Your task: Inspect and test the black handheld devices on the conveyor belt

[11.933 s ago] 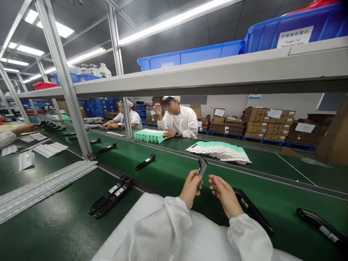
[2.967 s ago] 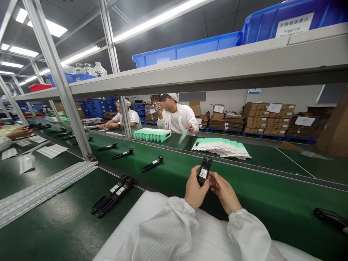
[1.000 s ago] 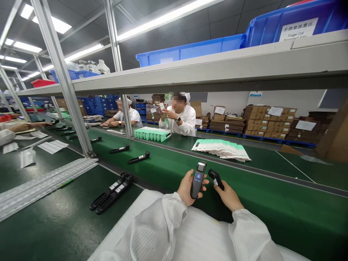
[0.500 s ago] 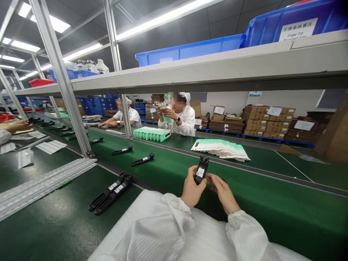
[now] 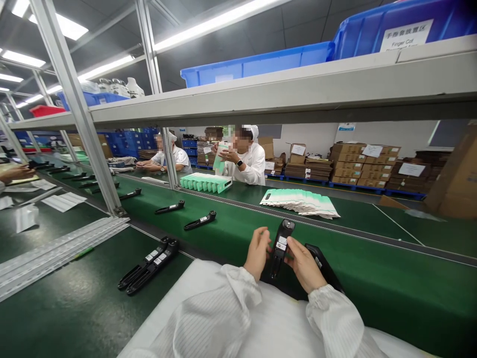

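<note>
The black device (image 5: 281, 243) is held over the green belt (image 5: 395, 273), toward its near edge. Its long axis runs steeply, bent head up and tipped slightly right, labels facing the wearer. The right hand (image 5: 306, 265) pinches its right side, thumb against fingers. The left hand (image 5: 257, 252) stands just beside, fingers loosely bent.

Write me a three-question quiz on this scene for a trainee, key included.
1. Which hand grips the long black handheld device with white labels? A) left B) right
2. True or false: the blue plastic bin labelled "Finger Cot" sits on the pale grey shelf.
3. How many black devices lie together on the dark-green tabletop at the picture's lower left?

Key: 1. B, the right hand; 2. true; 3. two.
</note>
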